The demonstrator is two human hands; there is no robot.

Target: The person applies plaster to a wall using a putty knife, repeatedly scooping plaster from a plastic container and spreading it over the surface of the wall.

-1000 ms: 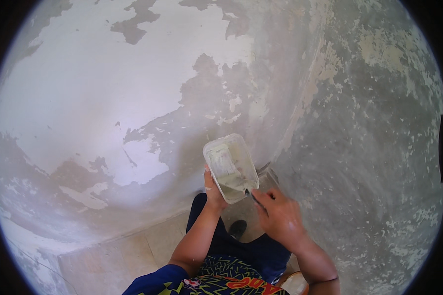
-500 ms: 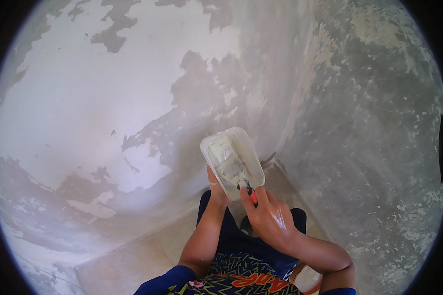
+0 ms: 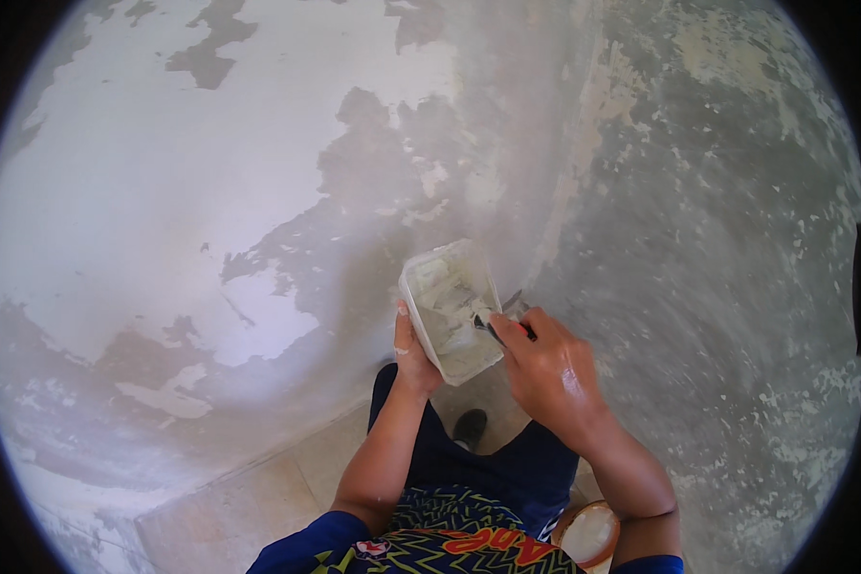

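Lengthwise, the tub points forward and slightly left.

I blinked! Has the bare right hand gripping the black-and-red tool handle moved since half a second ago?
Yes. The bare right hand shifted rightward in the picture, away from the jagged white wall patch, and upward.

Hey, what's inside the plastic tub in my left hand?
Inside the tub, pale paste coats much of the visible bottom and walls. The tool in your right hand reaches over it. Whatever lies beneath the paste is covered from view.
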